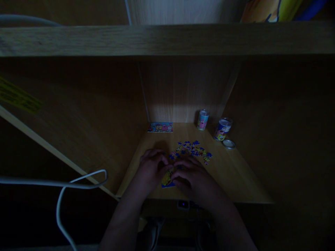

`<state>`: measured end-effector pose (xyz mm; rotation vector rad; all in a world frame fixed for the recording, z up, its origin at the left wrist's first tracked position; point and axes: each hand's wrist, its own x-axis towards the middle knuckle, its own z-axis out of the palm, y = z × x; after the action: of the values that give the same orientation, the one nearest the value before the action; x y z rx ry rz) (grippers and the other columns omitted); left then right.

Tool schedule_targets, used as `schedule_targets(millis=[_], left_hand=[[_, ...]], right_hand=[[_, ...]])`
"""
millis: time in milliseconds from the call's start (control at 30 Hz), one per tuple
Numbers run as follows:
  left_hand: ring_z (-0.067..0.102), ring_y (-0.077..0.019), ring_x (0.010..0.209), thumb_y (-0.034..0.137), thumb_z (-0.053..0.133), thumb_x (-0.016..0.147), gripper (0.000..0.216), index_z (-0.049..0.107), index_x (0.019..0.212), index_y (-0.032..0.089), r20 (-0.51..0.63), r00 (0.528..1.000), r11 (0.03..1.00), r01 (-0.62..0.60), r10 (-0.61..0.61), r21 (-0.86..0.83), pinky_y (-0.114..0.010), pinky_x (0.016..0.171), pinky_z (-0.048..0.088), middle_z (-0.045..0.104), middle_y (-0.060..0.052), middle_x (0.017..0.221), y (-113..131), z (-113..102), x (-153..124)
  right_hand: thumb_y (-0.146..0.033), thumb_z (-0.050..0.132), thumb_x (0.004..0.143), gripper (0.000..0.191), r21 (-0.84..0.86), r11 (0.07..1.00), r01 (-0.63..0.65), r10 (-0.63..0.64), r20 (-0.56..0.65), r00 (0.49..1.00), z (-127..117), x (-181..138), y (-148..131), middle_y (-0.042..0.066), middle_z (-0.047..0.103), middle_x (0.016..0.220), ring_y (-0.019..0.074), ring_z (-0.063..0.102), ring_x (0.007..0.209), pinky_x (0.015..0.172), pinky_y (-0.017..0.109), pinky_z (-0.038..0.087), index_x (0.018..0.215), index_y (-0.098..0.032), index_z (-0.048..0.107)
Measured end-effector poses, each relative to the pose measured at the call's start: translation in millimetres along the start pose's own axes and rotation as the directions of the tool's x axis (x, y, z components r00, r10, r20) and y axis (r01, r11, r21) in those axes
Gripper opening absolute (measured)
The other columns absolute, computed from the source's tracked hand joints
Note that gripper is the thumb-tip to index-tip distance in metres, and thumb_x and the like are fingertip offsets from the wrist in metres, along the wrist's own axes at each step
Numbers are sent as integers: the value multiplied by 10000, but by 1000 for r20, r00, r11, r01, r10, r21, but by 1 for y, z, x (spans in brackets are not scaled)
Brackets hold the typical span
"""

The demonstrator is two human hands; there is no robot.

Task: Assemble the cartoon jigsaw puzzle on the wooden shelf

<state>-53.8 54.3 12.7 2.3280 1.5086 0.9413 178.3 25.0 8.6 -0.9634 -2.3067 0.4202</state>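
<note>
On the wooden shelf board (222, 184) lies a partly joined jigsaw puzzle section (166, 179), yellow with a blue lower edge, near the front edge. My left hand (153, 165) reaches over its upper left side, thumb and fingers closed together at its top. From the right my right hand (191, 174) covers the other side, its fingers bent and closed onto the puzzle. Fingers hide the exact pieces between them. Just beyond the hands, loose jigsaw pieces (192, 149) in blue, yellow and pink are scattered in a heap.
A cartoon picture card (160, 127) lies at the back left. Two cartoon-printed cans, one farther back (202, 120) and one nearer (223, 129), stand at the right beside a round metal lid (229, 144). Overhead runs a shelf edge (167, 40); a white cable (60, 205) hangs at left.
</note>
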Motion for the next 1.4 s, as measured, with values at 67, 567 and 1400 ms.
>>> schedule_targets(millis=[67, 567, 1400], left_hand=[[740, -275, 1061, 223, 846, 953, 125, 761, 866, 253, 0, 999, 999, 32, -32, -33, -417, 951, 548, 810, -39, 1017, 0, -2, 1], [687, -334, 1128, 265, 804, 992, 68, 794, 928, 247, -75, 996, 976, 52, -37, 213, -497, 1029, 517, 789, -86, 1129, 6, -1, 0], [759, -237, 865, 376, 669, 1068, 245, 722, 865, 250, -87, 980, 982, 173, -180, -80, -348, 784, 540, 795, -30, 870, 4, -7, -1]], right_hand=[[-200, 782, 1038, 111, 2, 1000, -1, 2, -5, 1000, 0, 0, 0, -2, 773, 1296, 227, 630, 1367, 1279, 500, 448, 1053, -309, 790], [-188, 772, 1041, 110, -6, 1000, -16, 16, 2, 1000, -2, 1, -2, 0, 777, 1239, 225, 657, 1272, 1166, 468, 510, 1047, -297, 778], [-151, 801, 979, 193, -3, 996, -94, 93, -29, 995, -2, -1, -4, 30, 754, 1244, 264, 645, 1290, 1187, 487, 502, 1057, -265, 666]])
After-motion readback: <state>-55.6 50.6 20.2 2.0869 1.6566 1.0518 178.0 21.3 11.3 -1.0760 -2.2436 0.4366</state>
